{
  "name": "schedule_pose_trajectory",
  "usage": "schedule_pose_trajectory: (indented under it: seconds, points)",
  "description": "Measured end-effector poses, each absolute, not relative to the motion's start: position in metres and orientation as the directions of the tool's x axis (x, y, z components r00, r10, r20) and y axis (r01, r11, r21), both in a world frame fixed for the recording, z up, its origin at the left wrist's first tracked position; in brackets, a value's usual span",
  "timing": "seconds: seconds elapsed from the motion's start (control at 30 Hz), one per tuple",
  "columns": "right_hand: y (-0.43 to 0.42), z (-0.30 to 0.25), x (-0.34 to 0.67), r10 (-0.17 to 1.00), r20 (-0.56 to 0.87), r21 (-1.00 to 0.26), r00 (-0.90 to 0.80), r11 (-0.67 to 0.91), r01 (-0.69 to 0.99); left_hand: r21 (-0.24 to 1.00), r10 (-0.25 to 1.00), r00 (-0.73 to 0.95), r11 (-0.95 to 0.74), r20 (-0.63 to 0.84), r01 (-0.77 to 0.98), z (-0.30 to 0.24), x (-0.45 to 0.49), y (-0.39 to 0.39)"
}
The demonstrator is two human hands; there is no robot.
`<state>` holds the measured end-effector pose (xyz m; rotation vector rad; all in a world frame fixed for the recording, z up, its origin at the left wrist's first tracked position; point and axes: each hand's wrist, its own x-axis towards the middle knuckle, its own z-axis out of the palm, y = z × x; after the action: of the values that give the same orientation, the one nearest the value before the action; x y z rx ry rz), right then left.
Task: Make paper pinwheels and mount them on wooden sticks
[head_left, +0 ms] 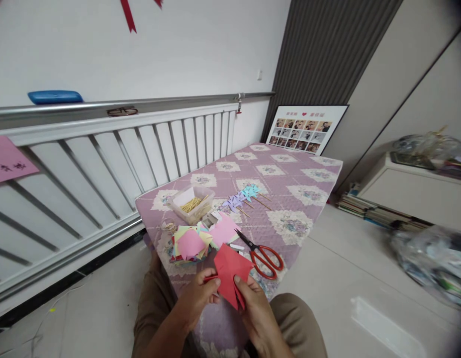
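Observation:
A red sheet of paper point(230, 266) with slits cut in from its corners is held up over the near end of the table. My left hand point(202, 293) pinches a flap of it at the left. My right hand point(254, 298) grips its lower right part between thumb and fingers. Just beyond lie scissors point(266, 261) with red handles, blades apart and pointing away to the left. A stack of coloured paper squares point(191, 243) sits left of the red paper, with pink sheets point(226, 229) beside it.
A plastic box point(193, 213) holds thin sticks. Several purple and turquoise paper pinwheels point(235, 200) on sticks lie mid-table on the patterned tablecloth point(267, 186). A white radiator point(170, 149) runs along the left; a framed photo board point(303, 132) stands at the far end.

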<state>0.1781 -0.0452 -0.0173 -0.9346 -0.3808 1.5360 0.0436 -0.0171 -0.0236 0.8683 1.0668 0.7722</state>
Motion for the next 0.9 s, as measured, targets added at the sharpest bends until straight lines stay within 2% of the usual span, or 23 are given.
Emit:
schedule_pose_trajectory:
  seconds: [0.17, 0.3, 0.47, 0.6, 0.9]
  points:
    - [-0.046, -0.029, 0.183, 0.949, -0.275, -0.819, 0.157, -0.145, -0.555, 0.988, 0.962, 0.238, 0.149, -0.138, -0.032, -0.012, 0.049, -0.005]
    - [-0.047, -0.037, 0.187, 0.951, -0.214, -0.884, 0.221, -0.092, -0.458, 0.991, 0.967, 0.217, 0.132, -0.137, 0.038, -0.008, 0.054, -0.001]
    - [-0.051, -0.023, 0.191, 0.952, -0.288, -0.741, 0.099, -0.156, -0.653, 0.972, 0.951, 0.206, 0.237, -0.231, -0.002, -0.007, 0.063, -0.005]
    - [-0.054, -0.010, 0.193, 0.940, -0.332, -0.641, -0.075, -0.283, -0.714, 0.964, 0.928, 0.272, 0.266, -0.253, -0.013, 0.001, 0.066, -0.007]
    - [-0.054, -0.007, 0.193, 0.924, -0.379, -0.613, -0.052, -0.293, -0.734, 0.977, 0.938, 0.299, 0.126, -0.174, 0.174, 0.009, 0.069, -0.004]
